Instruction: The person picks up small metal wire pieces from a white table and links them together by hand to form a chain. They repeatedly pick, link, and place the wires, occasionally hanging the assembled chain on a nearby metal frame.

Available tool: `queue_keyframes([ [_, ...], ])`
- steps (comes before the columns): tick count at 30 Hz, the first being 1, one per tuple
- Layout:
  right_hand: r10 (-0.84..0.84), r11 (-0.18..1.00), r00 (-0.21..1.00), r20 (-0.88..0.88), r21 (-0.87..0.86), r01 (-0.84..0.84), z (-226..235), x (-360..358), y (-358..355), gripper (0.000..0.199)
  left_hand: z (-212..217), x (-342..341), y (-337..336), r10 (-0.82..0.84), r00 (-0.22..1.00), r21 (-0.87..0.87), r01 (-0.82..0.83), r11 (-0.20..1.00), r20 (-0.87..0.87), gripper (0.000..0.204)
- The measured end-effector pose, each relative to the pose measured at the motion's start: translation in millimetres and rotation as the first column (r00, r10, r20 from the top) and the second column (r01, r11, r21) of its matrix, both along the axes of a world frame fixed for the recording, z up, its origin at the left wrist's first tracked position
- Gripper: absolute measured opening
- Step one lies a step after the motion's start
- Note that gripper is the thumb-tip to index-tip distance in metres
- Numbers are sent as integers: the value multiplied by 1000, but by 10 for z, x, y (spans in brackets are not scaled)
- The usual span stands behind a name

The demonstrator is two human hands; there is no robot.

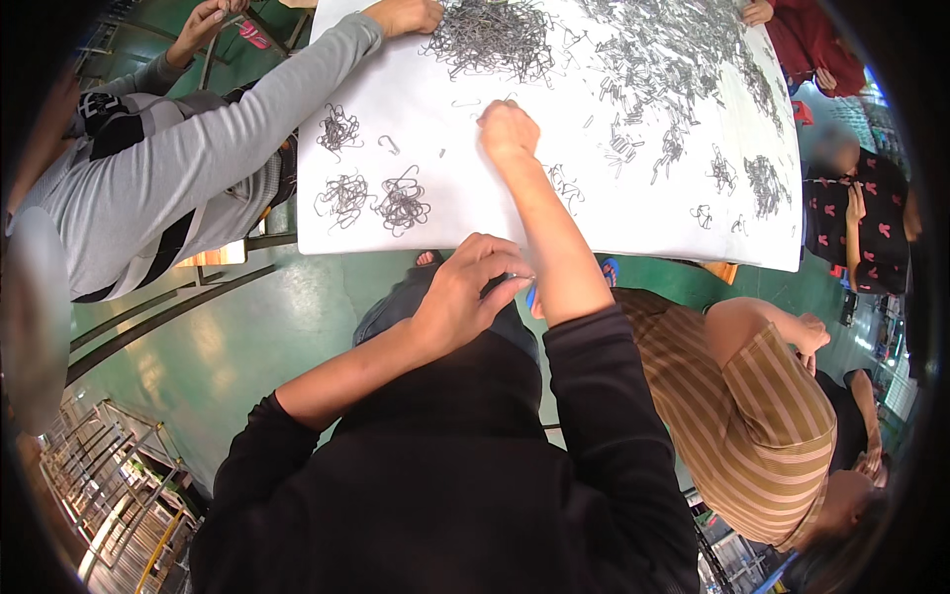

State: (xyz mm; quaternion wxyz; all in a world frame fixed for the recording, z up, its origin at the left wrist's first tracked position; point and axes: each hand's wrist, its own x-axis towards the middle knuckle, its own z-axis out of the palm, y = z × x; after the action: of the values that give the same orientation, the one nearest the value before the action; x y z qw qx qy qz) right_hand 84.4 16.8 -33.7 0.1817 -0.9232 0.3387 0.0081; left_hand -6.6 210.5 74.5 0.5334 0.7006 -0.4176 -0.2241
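My left hand [468,294] is held in front of the near table edge, thumb and fingers pinched together; a tiny bit of something shows at the tips, too small to name. Stretched out over the white-covered table [445,234], my right hand [510,131] has its fingers curled down at the surface, and what they hold, if anything, is hidden. Just beyond it lies a large tangled pile of dark wire hooks [495,45]. Smaller hook heaps [402,201] lie at the near left, with a single hook [389,145] apart. Another small heap [565,186] is partly behind my right forearm.
Short metal pieces [633,89] spread across the table's right half, with small heaps [764,185] near its right edge. A co-worker's grey sleeve [228,139] reaches in from the left toward the pile. A person in a striped shirt [762,426] is close on my right.
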Motion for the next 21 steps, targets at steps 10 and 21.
queue_keyframes([
  [10, -374, 771, 839, 395, 635, 45, 498, -1277, 68, 10, -34, -10, -11, -26, 1000, -42, 27, 999, 14, 10],
  [21, -872, 360, 328, 362, 930, -69, 1337, -2258, 1001, 8, -7, -20, -160, -116, 993, -63, 117, 991, 14, 10],
])
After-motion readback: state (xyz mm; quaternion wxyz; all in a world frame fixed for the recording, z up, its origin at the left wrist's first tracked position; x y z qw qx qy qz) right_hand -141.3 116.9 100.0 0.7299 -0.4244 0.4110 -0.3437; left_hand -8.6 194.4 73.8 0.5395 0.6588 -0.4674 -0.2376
